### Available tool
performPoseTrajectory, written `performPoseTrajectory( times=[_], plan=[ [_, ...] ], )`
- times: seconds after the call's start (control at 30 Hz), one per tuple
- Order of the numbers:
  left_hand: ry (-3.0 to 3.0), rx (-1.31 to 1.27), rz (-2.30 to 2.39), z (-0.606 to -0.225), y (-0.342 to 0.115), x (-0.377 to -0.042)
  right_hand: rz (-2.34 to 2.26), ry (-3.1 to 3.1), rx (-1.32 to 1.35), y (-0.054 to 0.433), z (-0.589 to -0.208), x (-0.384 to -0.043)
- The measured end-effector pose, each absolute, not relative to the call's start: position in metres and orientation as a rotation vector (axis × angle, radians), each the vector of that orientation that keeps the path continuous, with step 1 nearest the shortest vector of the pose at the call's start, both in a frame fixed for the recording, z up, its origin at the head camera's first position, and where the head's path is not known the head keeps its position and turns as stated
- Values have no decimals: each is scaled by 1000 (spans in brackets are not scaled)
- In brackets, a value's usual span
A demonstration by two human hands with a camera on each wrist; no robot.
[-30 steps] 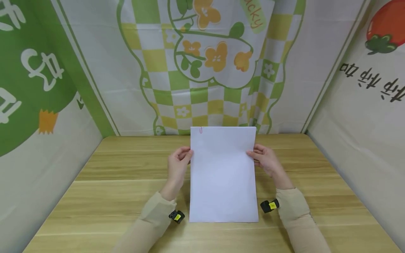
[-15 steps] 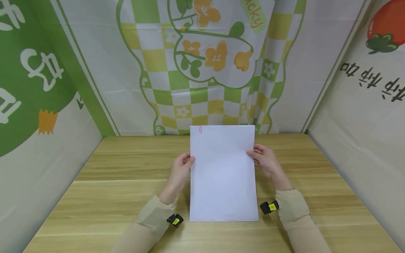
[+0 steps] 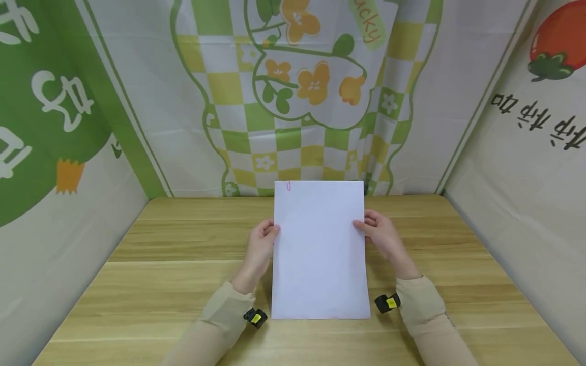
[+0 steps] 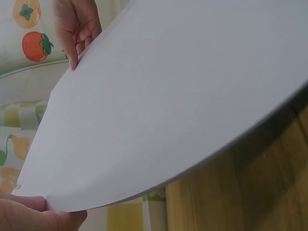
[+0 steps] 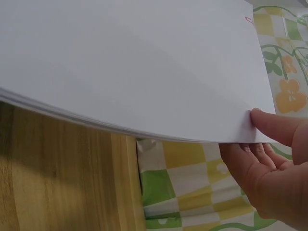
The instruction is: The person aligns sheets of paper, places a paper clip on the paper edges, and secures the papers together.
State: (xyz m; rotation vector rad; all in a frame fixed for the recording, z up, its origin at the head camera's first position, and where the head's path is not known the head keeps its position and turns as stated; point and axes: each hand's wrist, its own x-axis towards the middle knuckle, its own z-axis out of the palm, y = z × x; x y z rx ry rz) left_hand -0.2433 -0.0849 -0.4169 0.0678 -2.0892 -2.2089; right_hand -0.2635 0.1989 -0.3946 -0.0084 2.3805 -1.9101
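Note:
A stack of white paper (image 3: 319, 254) stands tilted over the middle of the table, its blank face toward me. Near its top left corner sits a small red paper clip (image 3: 289, 186). My left hand (image 3: 261, 246) pinches the left edge, thumb in front and fingers behind. On the opposite edge, my right hand (image 3: 383, 238) pinches the paper the same way, slightly higher. The right wrist view shows several sheet edges layered in the stack (image 5: 144, 72), above the right hand (image 5: 274, 163). In the left wrist view the left hand (image 4: 43, 214) grips the sheet edge close to the clip.
The wooden table (image 3: 174, 284) extends on both sides of the paper. Behind it hangs a checked, flowered cloth (image 3: 302, 142). Printed side cloths rise on the left (image 3: 87, 168) and right (image 3: 517, 178). A black wrist camera (image 3: 388, 303) sits by each sleeve.
My left hand has slid a little down the left edge. The stack has shifted slightly left and its top has risen a bit; my right hand has moved slightly left with it.

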Motion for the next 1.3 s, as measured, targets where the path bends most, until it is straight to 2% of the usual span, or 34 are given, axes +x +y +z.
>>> performPoseTrajectory(
  times=[0.77, 1.3],
  plan=[
    [-2062, 98, -2192, -414, -83, -256, -1714, 2486, -39, 201, -392, -266],
    [-2324, 169, -2020, -423, -89, -266, -1586, 2540, -15, 205, -405, -279]
  ],
)
